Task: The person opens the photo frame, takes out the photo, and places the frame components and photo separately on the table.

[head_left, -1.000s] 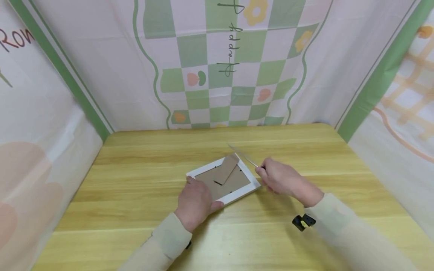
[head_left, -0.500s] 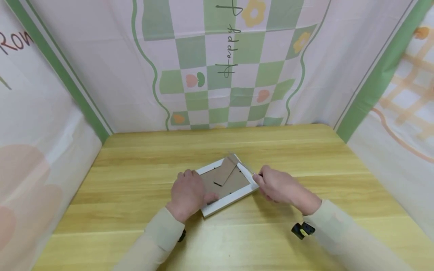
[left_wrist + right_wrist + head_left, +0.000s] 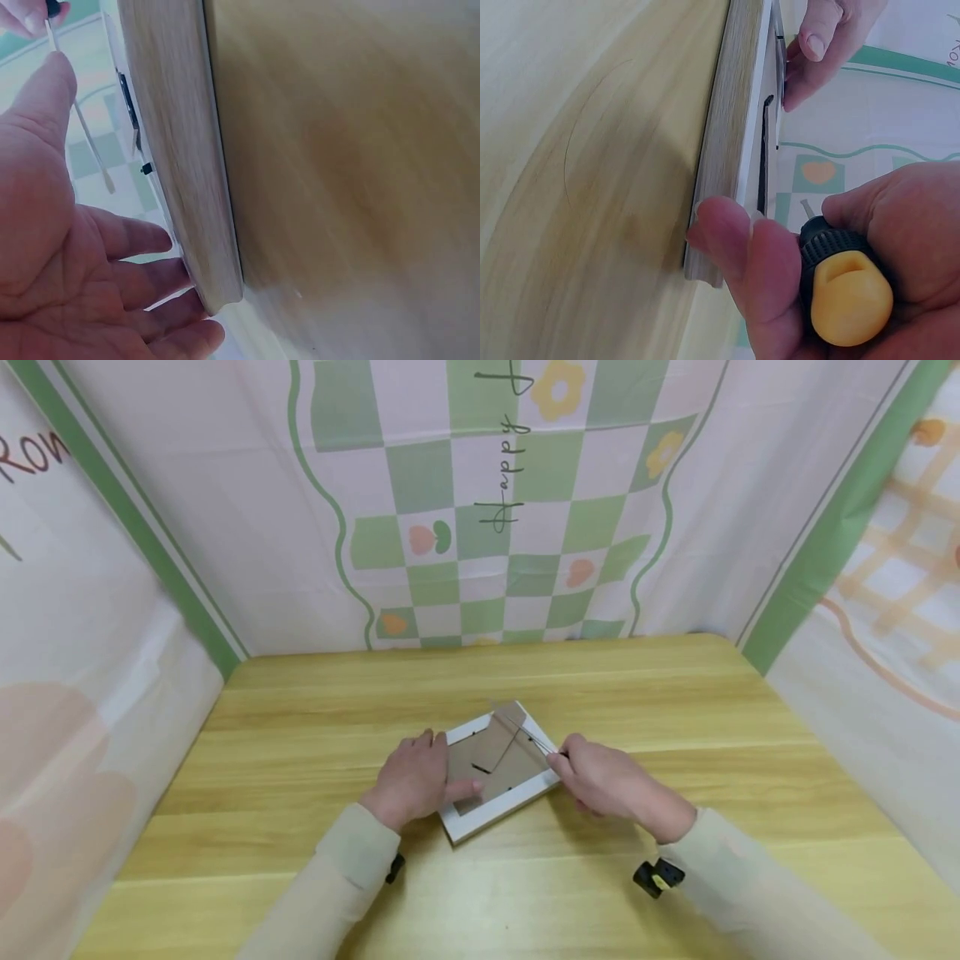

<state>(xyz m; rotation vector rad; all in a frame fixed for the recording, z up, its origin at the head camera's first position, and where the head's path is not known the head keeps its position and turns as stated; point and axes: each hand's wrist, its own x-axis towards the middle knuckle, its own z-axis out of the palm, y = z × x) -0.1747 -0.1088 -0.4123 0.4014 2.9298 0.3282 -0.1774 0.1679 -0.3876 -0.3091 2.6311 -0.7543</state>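
A white-edged picture frame (image 3: 480,820) lies face down on the wooden table, its brown backing board (image 3: 463,755) and fold-out stand (image 3: 504,737) facing up. Small black tabs line the board's edge. My left hand (image 3: 411,779) rests at the frame's left side, fingers along the edge and thumb stretched over the back. My right hand (image 3: 609,783) grips a screwdriver, its yellow and black handle (image 3: 851,296) inside the palm. The thin shaft (image 3: 90,139) with its flattened tip reaches over the frame's upper right part; whether it touches cannot be told.
The light wooden table (image 3: 300,718) surrounds the frame. Behind it hangs a printed cloth (image 3: 483,568) with green and white checks, and more cloth stands at both sides. A hair-like dark strand (image 3: 568,150) lies on the table in the right wrist view.
My left hand has shifted left off the frame's near corner to its left edge. My right hand has moved slightly left, bringing the screwdriver's shaft over the frame.
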